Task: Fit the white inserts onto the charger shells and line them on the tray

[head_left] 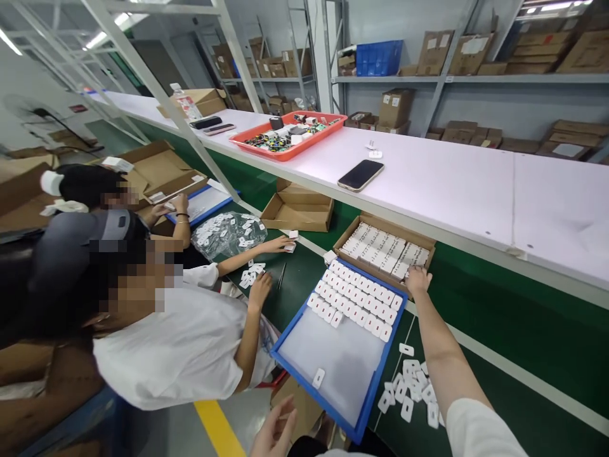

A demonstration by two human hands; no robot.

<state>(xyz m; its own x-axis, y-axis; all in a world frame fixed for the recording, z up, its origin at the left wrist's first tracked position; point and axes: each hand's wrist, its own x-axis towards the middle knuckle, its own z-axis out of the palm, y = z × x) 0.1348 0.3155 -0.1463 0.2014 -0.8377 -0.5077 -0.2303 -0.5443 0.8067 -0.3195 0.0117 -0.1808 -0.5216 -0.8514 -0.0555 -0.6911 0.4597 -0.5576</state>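
We are resting our right hand [419,279] on the near rim of the brown cardboard box [346,231] of white plastic pieces [380,251], lying crosswise beyond the blue plastic tray [311,392]. Whether its grip is pinching anything we cannot tell, and our left hand [273,431] is hovering spread, far back.

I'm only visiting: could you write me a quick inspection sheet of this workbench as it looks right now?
Surface: green belt, white shelf above it.
Work things: cardboard box packed with white pieces; blue tray with rows of the same.
Clutter: loose white pieces on the belt; phone and red tray on the shelf.
Hands: right hand at the box's near corner, grip unclear; left hand open, empty.
Cables: nothing seen.
Surroundings: co-workers on the left; shelves of cartons behind.
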